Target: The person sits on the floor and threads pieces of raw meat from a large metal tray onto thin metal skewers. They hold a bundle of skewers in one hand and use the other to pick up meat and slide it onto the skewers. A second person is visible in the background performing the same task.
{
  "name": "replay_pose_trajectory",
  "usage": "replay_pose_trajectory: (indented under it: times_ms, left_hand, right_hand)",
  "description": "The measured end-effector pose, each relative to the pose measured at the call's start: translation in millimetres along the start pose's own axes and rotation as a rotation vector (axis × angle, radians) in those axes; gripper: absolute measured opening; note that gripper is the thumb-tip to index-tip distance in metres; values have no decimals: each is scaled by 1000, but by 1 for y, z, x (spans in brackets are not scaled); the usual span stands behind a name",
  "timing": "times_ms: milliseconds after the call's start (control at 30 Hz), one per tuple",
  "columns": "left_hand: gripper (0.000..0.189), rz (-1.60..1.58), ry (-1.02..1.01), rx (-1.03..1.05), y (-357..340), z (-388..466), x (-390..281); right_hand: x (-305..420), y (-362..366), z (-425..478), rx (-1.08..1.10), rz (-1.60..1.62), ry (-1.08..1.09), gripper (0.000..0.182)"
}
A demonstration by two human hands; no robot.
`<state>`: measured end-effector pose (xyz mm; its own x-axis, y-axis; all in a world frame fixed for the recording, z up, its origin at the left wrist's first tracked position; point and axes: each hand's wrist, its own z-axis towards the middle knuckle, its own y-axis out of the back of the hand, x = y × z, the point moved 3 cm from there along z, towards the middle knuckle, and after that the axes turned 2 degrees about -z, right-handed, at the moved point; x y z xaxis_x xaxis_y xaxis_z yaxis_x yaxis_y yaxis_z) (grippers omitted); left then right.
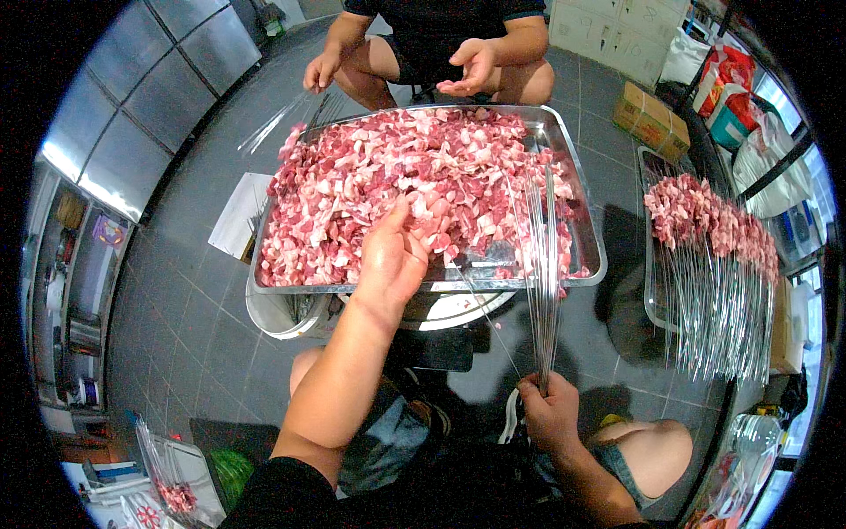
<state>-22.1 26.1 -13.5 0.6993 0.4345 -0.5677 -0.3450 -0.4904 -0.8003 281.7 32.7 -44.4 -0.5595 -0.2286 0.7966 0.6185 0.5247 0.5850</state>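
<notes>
A large stainless steel tray holds a heap of raw meat pieces, pink and pale. Over its near edge my left hand lies palm up, with some meat pieces in its fingers. My right hand grips a bundle of thin metal skewers that point away over the tray's right part. One skewer slants from that hand toward the left hand, and a piece of meat sits at its far end.
Opposite sits a person whose hand holds skewers; the other hand is open. Loaded meat skewers lie on a tray at right, beyond which is a cardboard box. A white bucket stands under the big tray's left corner.
</notes>
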Motion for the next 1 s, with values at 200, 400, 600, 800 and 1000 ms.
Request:
replay_pose_trajectory:
  times_ms: [200,400,600,800,1000]
  left_hand:
    - [23,131,-107,66,4,0,-5]
    - [25,84,-142,-13,-14,-10,-12]
    - [30,134,-177,12,-10,-10,-11]
    - [33,211,-217,45,-10,-13,-10]
    - [32,347,-311,89,-11,-12,-2]
  right_hand:
    - [2,-1,-2,-11,7,-17,14]
    - [-1,-1,-3,60,9,-100,21]
    - [2,0,-3,59,10,-89,21]
    - [3,0,-3,44,24,-70,18]
    - [-2,-3,-4,4,61,-29,15]
